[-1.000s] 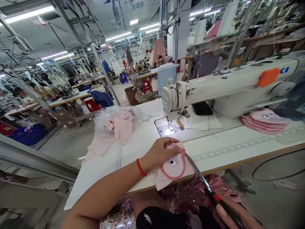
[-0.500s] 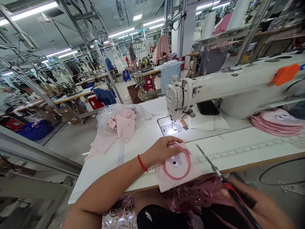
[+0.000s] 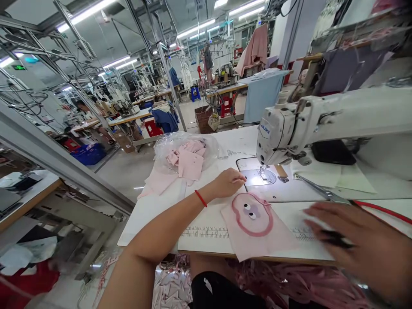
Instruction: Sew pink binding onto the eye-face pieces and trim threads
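Note:
A pale pink fabric piece [image 3: 257, 225] with a stitched darker pink ring and two small eyes lies flat at the front edge of the white sewing table [image 3: 154, 214]. My left hand [image 3: 229, 182] rests on the table just left of it, fingers curled loosely, touching the table near the needle plate [image 3: 257, 177]. My right hand [image 3: 360, 246] is blurred at the lower right, above the table. Red-handled scissors [image 3: 325, 194] lie or hover just beyond its fingers, blades pointing at the white JUKI sewing machine [image 3: 322, 124].
A clear plastic bag of pink cut pieces [image 3: 188, 156] lies at the table's left. A black phone [image 3: 333, 152] sits under the machine arm. Pink trimmings [image 3: 299, 285] pile on my lap. Other sewing tables, hanging garments and a seated worker [image 3: 82, 109] fill the hall behind.
My left hand has slid off the pink piece toward the needle plate. My right hand has swung the scissors up and away from the piece; the camera has panned right and closer.

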`<state>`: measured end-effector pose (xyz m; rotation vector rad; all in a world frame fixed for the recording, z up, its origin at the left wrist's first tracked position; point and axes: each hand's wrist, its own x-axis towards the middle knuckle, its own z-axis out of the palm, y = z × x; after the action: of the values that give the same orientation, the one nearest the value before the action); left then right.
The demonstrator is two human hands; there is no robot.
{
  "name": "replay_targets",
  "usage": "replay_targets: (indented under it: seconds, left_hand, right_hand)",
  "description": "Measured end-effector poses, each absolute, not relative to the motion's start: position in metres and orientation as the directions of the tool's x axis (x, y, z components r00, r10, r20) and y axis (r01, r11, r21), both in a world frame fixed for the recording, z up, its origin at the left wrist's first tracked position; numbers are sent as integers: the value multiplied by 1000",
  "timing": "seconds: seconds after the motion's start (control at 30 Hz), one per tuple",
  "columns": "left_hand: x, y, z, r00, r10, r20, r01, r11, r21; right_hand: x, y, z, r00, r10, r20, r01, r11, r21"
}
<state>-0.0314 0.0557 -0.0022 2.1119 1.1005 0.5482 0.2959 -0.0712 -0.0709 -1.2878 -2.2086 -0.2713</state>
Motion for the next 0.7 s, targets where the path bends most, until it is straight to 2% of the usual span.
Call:
replay_targets:
  seconds: [0.07, 0.2, 0.3, 0.43, 0.53, 0.63, 0.7]
  left_hand:
    - [-28, 53, -5, 587, 809, 14, 557, -416, 719]
    - [-24, 41, -1, 635, 770, -55, 562, -412, 717]
    - [-28, 40, 4, 671, 736, -91, 535, -395, 747]
    - [-41, 51, 6, 624, 776, -88, 547, -354, 758]
    - [-46, 60, 0, 584, 810, -58, 569, -357, 741]
    - [-44, 62, -5, 565, 824, -38, 590, -372, 717]
    - [-43, 57, -5, 536, 844, -12, 619, -383, 686]
  right_hand:
    - [256, -80, -64, -547, 639, 542, 764, 645, 11]
    - [214, -74, -56, -629, 572, 527, 687, 726, 32]
    - [221, -62, -58, -635, 554, 538, 668, 744, 22]
    - [236, -64, -57, -605, 569, 557, 710, 702, 54]
    - [222, -81, -52, -521, 604, 603, 759, 650, 5]
    - [205, -96, -58, -567, 544, 619, 676, 737, -28]
    - [203, -99, -69, -560, 571, 600, 678, 732, -64]
